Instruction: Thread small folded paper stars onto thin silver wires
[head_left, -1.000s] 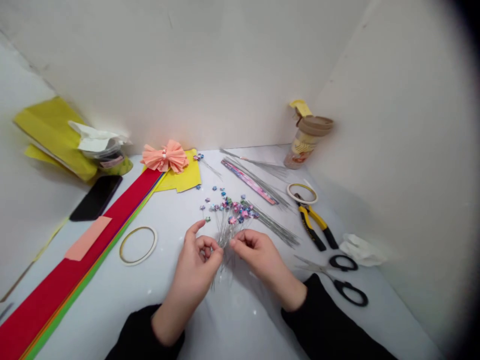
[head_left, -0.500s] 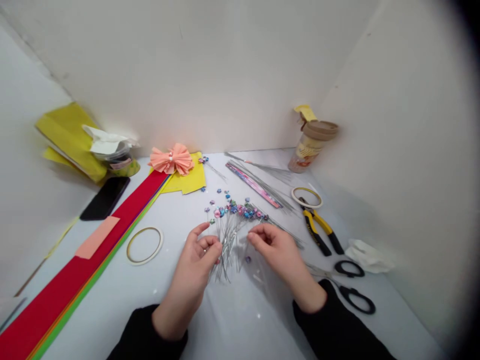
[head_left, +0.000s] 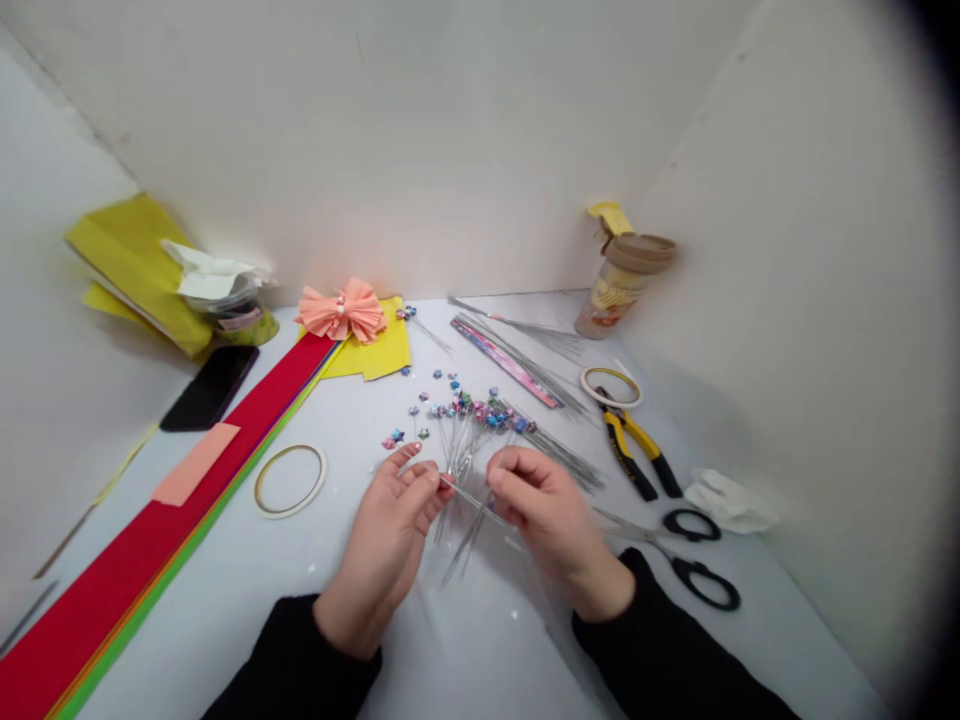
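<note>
Hard to say exactly what's going on at the fingertips: the right hand is a bit blurred, thumb and forefinger curled together, and I can't tell if there's a wire pinched in there. The left hand is clearer, thumb and fingers closed on thin wire stems that slant down toward the right hand, though which star goes with which stem gets lost in the tangle. The main bunch of little paper stars sits on the table just past the fingers. Both black sleeves run off the bottom, the red paper strip gets cut off at lower left, and the print on the cup is too fuzzy to read. The scissors have their blade tips near the right wrist, and one tape roll partly covers the pliers. Compared with half a second ago, the right fingertips are closer to the left ones, and a pink star and a blue star now show beside the left index fingertip.
</note>
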